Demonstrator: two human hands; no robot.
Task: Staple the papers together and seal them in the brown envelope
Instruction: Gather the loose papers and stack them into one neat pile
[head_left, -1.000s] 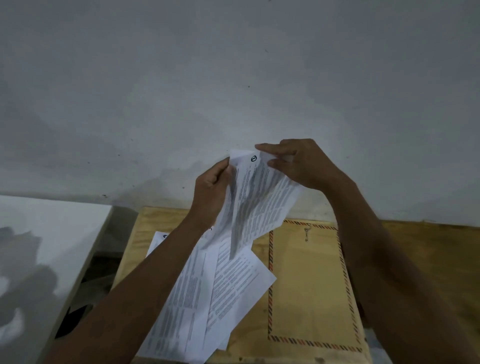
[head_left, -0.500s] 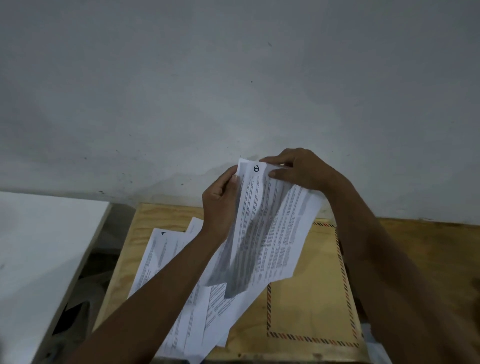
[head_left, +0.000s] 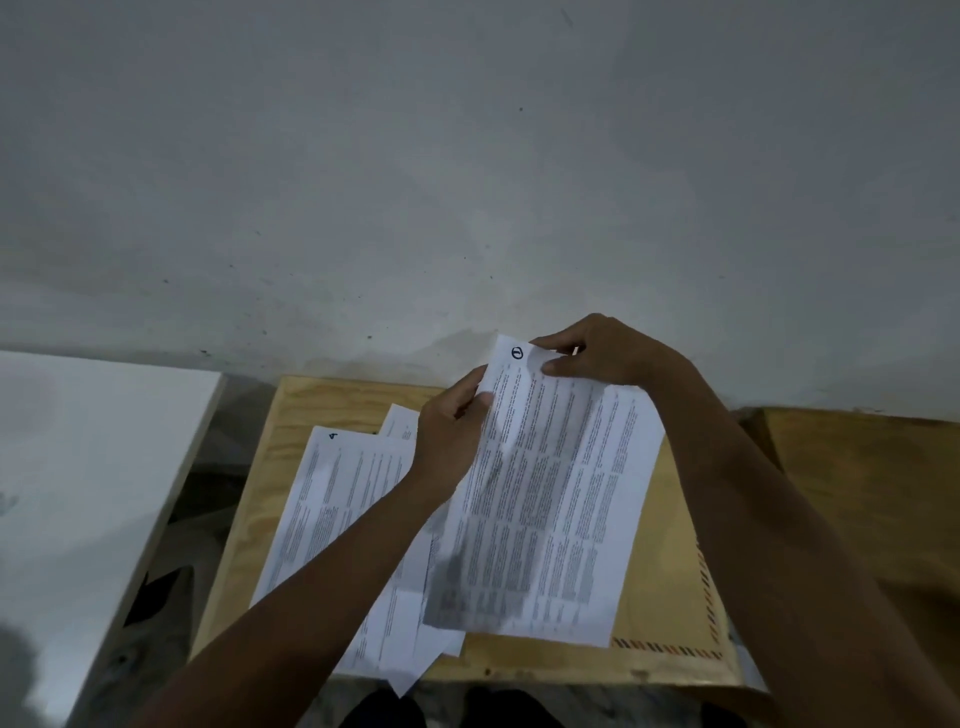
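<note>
Printed sheet (head_left: 540, 499), numbered 1: pinched at its far top edge by the left hand (head_left: 449, 441) and right hand (head_left: 602, 353), long axis hung toward the person, over the brown envelope (head_left: 670, 582), loose sheets (head_left: 337, 499) lying leftward, nearer the left hand.
</note>
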